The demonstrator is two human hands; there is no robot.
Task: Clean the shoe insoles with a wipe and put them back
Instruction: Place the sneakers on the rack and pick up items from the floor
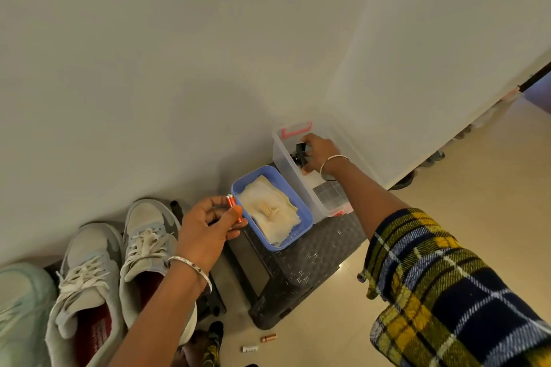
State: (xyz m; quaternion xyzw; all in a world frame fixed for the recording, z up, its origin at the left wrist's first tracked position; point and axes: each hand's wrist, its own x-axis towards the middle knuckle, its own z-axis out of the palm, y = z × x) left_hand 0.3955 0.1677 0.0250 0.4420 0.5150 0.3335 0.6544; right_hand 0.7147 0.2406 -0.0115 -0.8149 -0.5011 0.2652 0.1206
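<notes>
Two grey sneakers (89, 286) with white laces stand at the lower left, and red insoles (95, 331) show inside them. A blue tray (295, 202) on a black stool holds a crumpled white wipe (268, 211). My left hand (208, 229) hovers beside the tray's left edge and pinches small orange batteries (232, 202). My right hand (317, 152) reaches into a clear plastic box (283, 158) against the wall and grips a small black object (300, 152).
The black woven stool (313, 262) carries the tray and the clear box. Two loose batteries (262, 341) lie on the tiled floor near my feet. A pale green shoe (21, 307) sits at the far left. The white wall runs close behind everything.
</notes>
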